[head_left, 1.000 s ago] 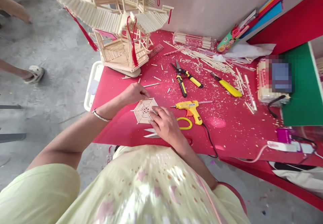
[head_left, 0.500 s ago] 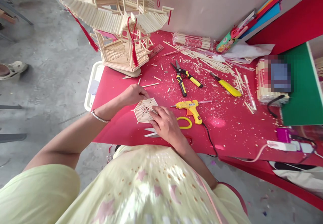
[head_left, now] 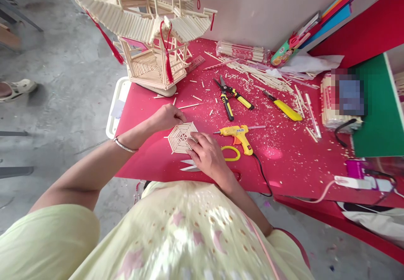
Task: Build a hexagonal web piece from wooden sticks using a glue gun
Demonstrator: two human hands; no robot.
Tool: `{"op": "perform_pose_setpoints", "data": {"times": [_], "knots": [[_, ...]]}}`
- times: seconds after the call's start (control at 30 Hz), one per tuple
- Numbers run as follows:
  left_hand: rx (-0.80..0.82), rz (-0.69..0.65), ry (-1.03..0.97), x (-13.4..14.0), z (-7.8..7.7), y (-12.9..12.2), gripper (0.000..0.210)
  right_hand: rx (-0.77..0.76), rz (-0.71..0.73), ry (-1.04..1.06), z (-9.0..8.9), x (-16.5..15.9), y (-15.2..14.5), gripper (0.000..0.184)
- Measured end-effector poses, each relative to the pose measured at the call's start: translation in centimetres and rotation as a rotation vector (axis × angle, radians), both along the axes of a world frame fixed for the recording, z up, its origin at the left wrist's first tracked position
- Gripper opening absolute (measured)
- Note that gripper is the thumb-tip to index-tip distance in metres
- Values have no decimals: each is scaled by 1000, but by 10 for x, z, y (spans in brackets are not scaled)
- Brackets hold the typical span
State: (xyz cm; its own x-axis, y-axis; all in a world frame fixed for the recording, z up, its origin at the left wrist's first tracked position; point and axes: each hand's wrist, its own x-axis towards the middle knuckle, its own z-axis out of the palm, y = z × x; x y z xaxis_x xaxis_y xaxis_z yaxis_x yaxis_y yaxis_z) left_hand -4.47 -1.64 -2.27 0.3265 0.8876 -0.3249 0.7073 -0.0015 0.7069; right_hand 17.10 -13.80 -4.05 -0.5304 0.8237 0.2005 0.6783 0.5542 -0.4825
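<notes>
On the red tabletop lies a small hexagonal panel of thin wooden sticks (head_left: pixel 179 142), patterned like a spider web, with stick ends jutting past its rim. My right hand (head_left: pixel 206 154) grips the panel's right side, fingers bent over the edge. Closed fingers of my left hand (head_left: pixel 167 117) rest at the panel's upper edge; whatever they pinch is too small to make out. Beneath my right hand lie scissors (head_left: pixel 232 154), their blades showing to its left and a yellow handle loop to its right.
A stick pavilion (head_left: pixel 148 67) with red tassels stands back left. A yellow glue gun (head_left: pixel 239 135), pliers-like cutters (head_left: pixel 229 97) and a yellow-handled knife (head_left: pixel 285 108) lie to the right among scraps. Behind them are loose sticks (head_left: pixel 261 76). Someone's shoe (head_left: pixel 22 88) is at far left.
Both my hands and the stick panel look the same as before. At the far left, the other person's shoe has shifted slightly.
</notes>
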Motion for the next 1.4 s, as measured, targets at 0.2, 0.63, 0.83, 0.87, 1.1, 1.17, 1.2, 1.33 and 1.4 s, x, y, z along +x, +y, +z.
{"op": "perform_pose_setpoints", "data": {"times": [0.2,0.63,0.83,0.87,1.1,1.17,1.2,1.33,1.4], "knots": [[-9,3,-18,-1,-1,2,24,-4,2,-5,1,0,0,35],[-28,42,-14,0,-3,3,22,9,-1,-3,0,0,0,35],[-37,29,-30,-1,-4,4,22,-5,-1,4,-1,0,0,35],[-44,29,-29,-1,-4,5,22,-6,-1,5,-1,0,0,35],[-57,35,-36,-3,-4,7,23,0,1,-1,-1,0,0,35],[-51,28,-46,-3,-5,7,22,0,1,-2,-1,0,0,35],[-49,27,-49,-3,-6,7,22,1,2,-2,-1,0,0,36],[-54,44,-36,-4,-10,8,22,3,3,2,-1,0,0,35],[-61,50,-27,-4,-11,8,22,-1,0,3,-2,0,0,35]]}}
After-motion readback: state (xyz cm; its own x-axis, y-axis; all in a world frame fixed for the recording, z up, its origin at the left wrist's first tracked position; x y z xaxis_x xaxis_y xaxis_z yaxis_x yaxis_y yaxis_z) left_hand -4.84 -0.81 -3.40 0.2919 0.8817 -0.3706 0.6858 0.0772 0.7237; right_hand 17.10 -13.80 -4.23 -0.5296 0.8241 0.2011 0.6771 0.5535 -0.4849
